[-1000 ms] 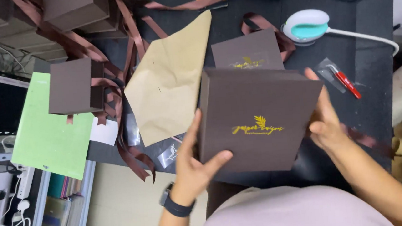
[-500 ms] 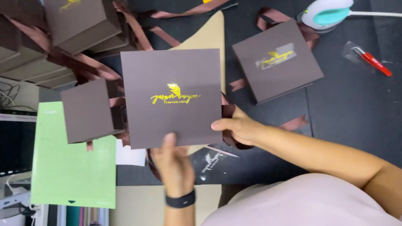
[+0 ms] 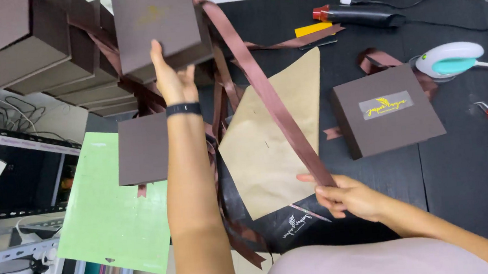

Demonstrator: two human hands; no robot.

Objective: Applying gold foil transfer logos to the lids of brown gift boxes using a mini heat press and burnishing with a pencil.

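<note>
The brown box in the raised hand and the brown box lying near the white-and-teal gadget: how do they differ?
The held box is up at the stack of boxes, gripped by the left hand; the lying box rests alone on the black table, touched by no hand. The lying box shows a bright gold emblem on a grey patch; the held box's emblem looks faint. Both are square and dark brown. The right hand holds a brown ribbon.

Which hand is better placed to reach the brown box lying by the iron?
Right. The right hand sits low on the table, pinching the ribbon, nearer that box. The left hand is raised far off, holding up another brown box.
</note>
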